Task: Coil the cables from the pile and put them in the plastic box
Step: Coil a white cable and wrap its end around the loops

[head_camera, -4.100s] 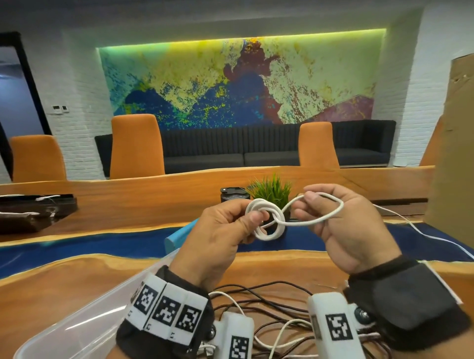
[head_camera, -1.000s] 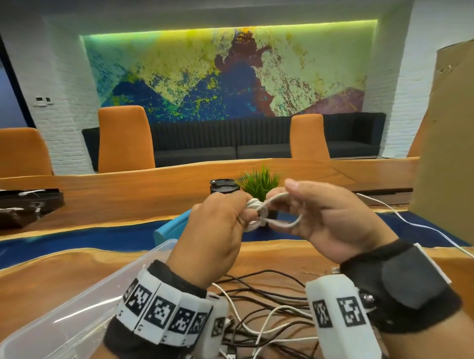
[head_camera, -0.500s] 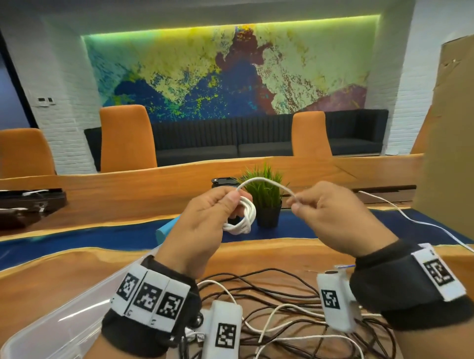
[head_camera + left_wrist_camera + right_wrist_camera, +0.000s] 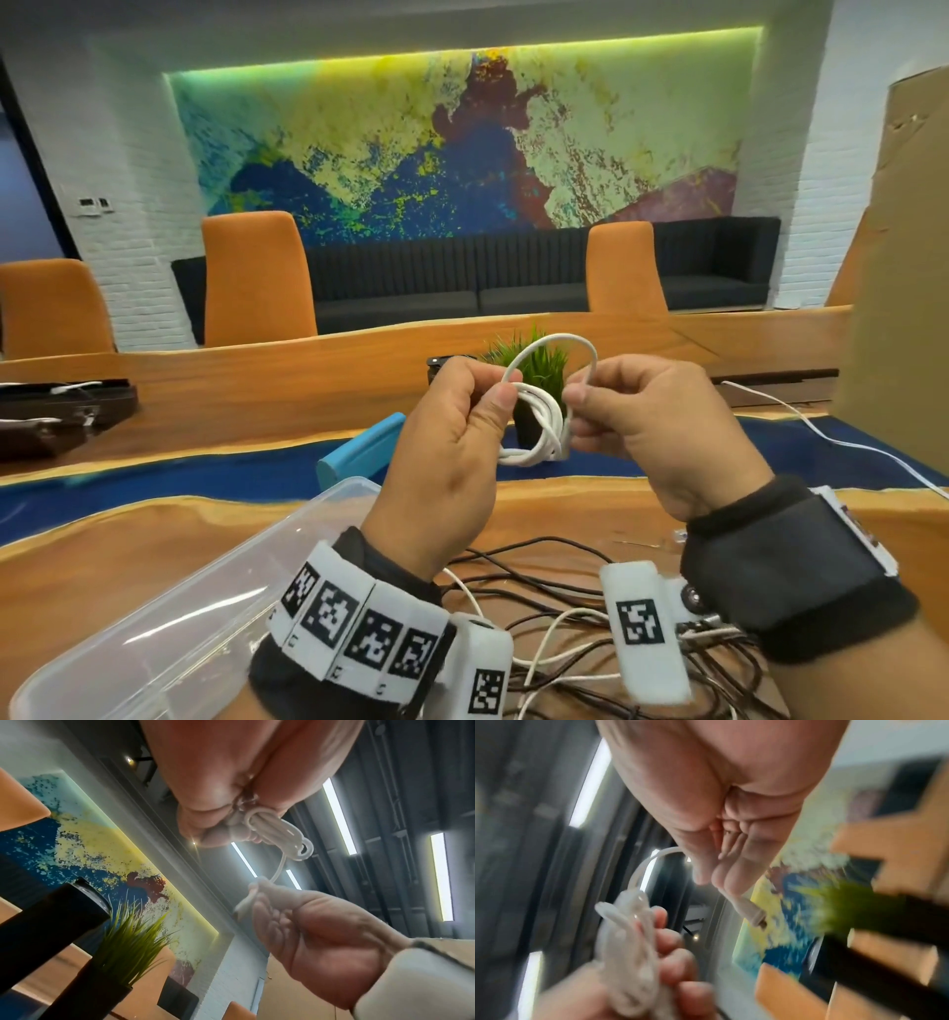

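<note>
Both hands are raised above the table with a white cable (image 4: 539,426) between them, wound into a small coil. My left hand (image 4: 452,437) grips the coil (image 4: 277,830) between thumb and fingers. My right hand (image 4: 642,426) pinches the cable's free end, which arches up in a loop (image 4: 560,349) above the coil; its white plug (image 4: 750,912) sticks out past the fingertips in the right wrist view. The clear plastic box (image 4: 169,622) stands on the table at lower left. A pile of tangled black and white cables (image 4: 554,611) lies under my wrists.
A small potted grass plant (image 4: 534,370) and a black object (image 4: 444,365) stand behind my hands. A light blue lid (image 4: 359,452) lies past the box. One white cable (image 4: 821,437) trails off to the right, beside a cardboard sheet (image 4: 904,288). Orange chairs stand across the table.
My right hand has swung the free end back over, raising a loop above the coil and closing in on my left hand, which keeps hold of the coil.
</note>
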Available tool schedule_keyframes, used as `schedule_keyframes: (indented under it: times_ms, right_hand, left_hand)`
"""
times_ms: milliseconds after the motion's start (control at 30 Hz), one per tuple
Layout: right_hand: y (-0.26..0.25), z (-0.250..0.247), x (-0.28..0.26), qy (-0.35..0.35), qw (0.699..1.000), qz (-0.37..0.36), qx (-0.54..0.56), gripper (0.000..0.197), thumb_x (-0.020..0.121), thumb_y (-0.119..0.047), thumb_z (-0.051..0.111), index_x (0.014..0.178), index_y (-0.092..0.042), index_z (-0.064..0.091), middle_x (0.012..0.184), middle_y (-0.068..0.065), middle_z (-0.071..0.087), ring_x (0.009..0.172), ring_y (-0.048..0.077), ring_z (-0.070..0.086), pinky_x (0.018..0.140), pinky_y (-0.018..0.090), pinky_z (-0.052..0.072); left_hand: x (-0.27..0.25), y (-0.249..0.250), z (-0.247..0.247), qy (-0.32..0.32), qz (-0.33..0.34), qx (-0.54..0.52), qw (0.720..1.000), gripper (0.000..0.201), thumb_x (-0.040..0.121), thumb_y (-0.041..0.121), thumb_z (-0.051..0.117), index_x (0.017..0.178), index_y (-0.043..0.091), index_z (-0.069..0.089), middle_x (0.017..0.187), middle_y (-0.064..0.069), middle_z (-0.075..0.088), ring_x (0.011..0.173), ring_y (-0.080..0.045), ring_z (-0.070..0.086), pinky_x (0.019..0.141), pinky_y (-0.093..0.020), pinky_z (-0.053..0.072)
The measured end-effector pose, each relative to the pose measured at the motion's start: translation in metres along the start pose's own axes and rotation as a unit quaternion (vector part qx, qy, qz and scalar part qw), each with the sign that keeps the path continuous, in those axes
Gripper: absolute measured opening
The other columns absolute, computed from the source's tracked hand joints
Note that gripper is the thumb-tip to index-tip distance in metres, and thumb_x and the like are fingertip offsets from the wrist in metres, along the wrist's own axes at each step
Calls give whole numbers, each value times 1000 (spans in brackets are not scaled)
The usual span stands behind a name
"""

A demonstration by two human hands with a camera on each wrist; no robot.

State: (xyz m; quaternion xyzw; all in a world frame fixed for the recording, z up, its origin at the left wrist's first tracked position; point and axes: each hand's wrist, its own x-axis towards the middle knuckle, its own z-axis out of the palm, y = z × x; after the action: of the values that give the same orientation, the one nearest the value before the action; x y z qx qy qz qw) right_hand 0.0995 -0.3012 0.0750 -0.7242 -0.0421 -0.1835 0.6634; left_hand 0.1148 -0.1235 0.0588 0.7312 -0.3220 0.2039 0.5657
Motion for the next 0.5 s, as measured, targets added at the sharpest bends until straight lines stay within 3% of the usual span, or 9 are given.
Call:
schedule_keyframes:
  times_ms: [67, 200, 333, 433, 500]
  right_hand:
    - [-1, 2, 0, -27, 984, 62, 164, 19, 89, -7, 64, 104, 5, 64, 76, 12, 66, 63, 17, 64, 58, 26, 59]
    - [-2, 8, 0, -68, 946, 112, 296, 33, 81, -14, 63, 111, 0, 60, 79, 11, 66, 66, 16, 63, 57, 25, 59]
    - [2, 16, -3, -110, 919, 163, 342, 44, 79, -15, 65, 120, 2, 61, 85, 14, 66, 68, 19, 63, 59, 28, 59]
    - [2, 17, -7, -167, 914, 189, 318, 27, 77, -19, 65, 102, -9, 69, 79, 10, 64, 66, 19, 60, 67, 35, 51]
    - [2, 15, -10, -197, 918, 185, 292, 21, 79, -20, 64, 97, -13, 70, 81, 9, 63, 74, 21, 58, 72, 39, 44]
  left_hand:
    - [1, 0, 0, 8, 16, -4, 1000, 16, 101, 27, 46, 102, 22, 61, 87, 11, 65, 79, -6, 61, 67, -17, 48]
    - [0, -4, 2, 18, 26, -26, 999, 17, 99, 32, 48, 104, 23, 62, 91, 4, 68, 84, -17, 65, 73, -33, 56]
    - [-2, -5, 5, 17, 27, -59, 998, 18, 96, 31, 48, 105, 22, 61, 94, 1, 69, 85, -18, 66, 73, -31, 56]
    - [-2, -9, 5, 22, 29, -42, 998, 18, 96, 33, 47, 106, 25, 60, 94, 4, 68, 87, -16, 65, 77, -34, 56]
    - [-2, -10, 5, 27, 34, -32, 999, 17, 96, 35, 46, 105, 27, 59, 93, 8, 66, 87, -15, 64, 76, -33, 56]
